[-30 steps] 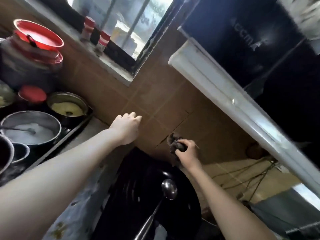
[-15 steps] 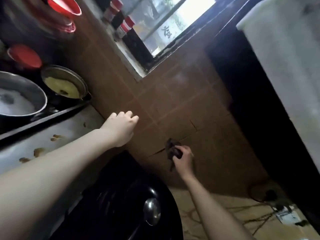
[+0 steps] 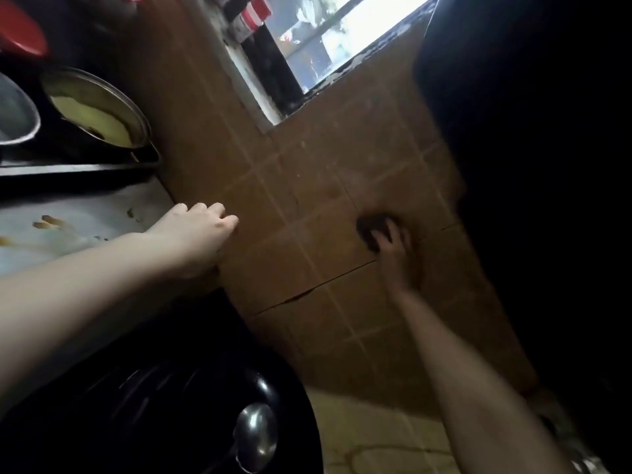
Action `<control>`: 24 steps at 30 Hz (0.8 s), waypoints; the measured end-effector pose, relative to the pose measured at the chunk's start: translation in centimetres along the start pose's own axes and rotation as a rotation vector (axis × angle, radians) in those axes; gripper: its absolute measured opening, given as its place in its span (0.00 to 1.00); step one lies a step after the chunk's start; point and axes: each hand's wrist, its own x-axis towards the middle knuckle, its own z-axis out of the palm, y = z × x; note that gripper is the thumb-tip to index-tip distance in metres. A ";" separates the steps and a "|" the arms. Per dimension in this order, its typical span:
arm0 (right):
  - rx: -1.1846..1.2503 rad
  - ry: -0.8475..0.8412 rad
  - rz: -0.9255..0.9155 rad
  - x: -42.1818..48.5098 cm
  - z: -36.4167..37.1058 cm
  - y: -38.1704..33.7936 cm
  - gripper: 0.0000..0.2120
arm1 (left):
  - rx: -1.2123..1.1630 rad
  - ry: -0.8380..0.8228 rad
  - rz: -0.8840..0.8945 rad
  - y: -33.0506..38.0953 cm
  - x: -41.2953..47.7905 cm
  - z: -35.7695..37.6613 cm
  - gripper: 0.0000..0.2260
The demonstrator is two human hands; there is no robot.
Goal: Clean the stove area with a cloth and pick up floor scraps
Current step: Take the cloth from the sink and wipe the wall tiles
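My right hand (image 3: 393, 248) holds a small dark cloth (image 3: 367, 229) and presses it against the brown tiled wall (image 3: 325, 186), just above a crack in the tiles. My left hand (image 3: 200, 230) leans on the wall at the end of the counter, its fingers curled with the knuckles against the tile and nothing in it. A black wok (image 3: 143, 398) with a metal ladle (image 3: 254, 434) in it sits below my arms.
A stained steel counter (image 3: 85, 220) with food scraps lies at the left. Behind it stand a pot of yellow food (image 3: 99, 111), other pots and a red lid (image 3: 20, 32). A window with red-capped jars (image 3: 254, 12) is above. Pale floor tiles (image 3: 369, 436) show below.
The view has tilted and swung right. My right hand has slid the cloth up and right along the wall tiles. My left hand stays braced against the wall.
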 end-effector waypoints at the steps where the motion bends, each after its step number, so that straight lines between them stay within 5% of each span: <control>1: 0.024 0.062 0.036 0.9 -0.7 0.9 0.20 | 0.003 0.002 -0.005 0.0 -0.2 0.3 0.13; 7: 0.271 0.284 0.259 3.3 -0.9 2.3 0.20 | -0.013 -0.035 -0.066 0.3 -1.1 1.2 0.13; 14: -0.067 -0.193 -0.418 -5.1 9.3 -1.4 0.14 | -0.002 -0.021 -0.086 0.8 -2.4 2.5 0.14; 18: -0.303 -0.377 -0.663 -9.4 12.6 0.5 0.20 | -0.012 -0.047 -0.120 -0.3 -3.9 2.8 0.14; 20: -0.283 -0.295 -0.674 -8.8 11.8 1.2 0.20 | -0.010 -0.069 -0.147 -0.5 -4.5 2.7 0.14; 24: -0.006 0.022 -0.366 -2.7 7.3 1.7 0.21 | -0.007 -0.077 -0.147 -0.5 -4.5 1.9 0.15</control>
